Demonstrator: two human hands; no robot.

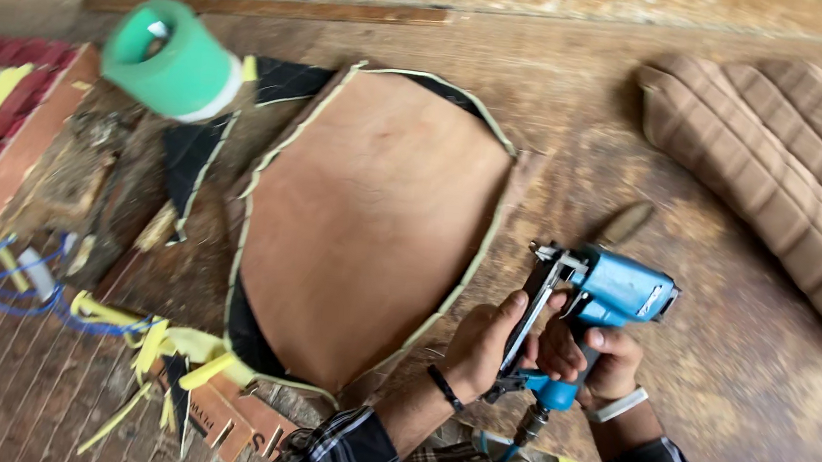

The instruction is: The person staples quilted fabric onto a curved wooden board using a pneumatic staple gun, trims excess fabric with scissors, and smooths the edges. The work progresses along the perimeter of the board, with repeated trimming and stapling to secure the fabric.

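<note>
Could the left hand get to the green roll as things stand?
Probably not right away. The left hand is wrapped on the blue stapler with the right hand, and the green roll lies far across the seat board.

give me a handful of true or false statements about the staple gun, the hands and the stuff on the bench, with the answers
1. Both hands grip the blue pneumatic staple gun. True: left hand, right hand.
2. The green tape roll sits right of the gun. False: it is at the upper left.
3. The brown wooden seat board is edged with black fabric. True.
4. The tan quilted cushion lies under the gun. False: it lies apart, at the upper right.
</note>
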